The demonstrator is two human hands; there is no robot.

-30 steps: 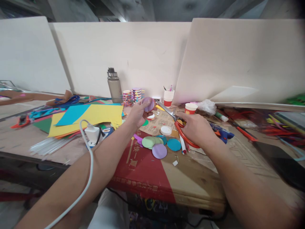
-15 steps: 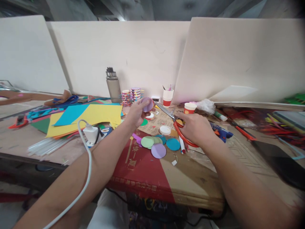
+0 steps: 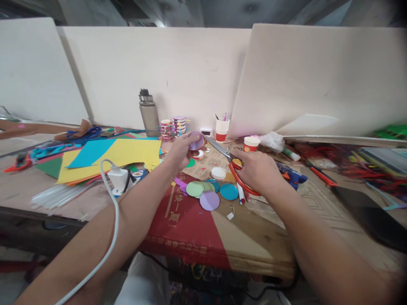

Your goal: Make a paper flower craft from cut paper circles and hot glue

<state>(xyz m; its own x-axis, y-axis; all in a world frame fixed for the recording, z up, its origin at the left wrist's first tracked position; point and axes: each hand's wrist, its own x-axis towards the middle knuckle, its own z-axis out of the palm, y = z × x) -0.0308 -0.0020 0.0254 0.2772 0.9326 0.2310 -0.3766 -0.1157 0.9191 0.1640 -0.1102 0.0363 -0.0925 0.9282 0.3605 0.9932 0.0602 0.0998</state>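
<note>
Right hand: closed round red-handled scissors, finger placement hidden. Left hand: pinching purple disc, scissors at its 4 o'clock; holds unchanged from the earlier frame, view swung slightly right. Clockwise about the disc: red paper cup, 3 o'clock, interior unclear; nested paper cups, 2 o'clock, containing pens; grey bottle, 10 o'clock, contents indistinct.
</note>
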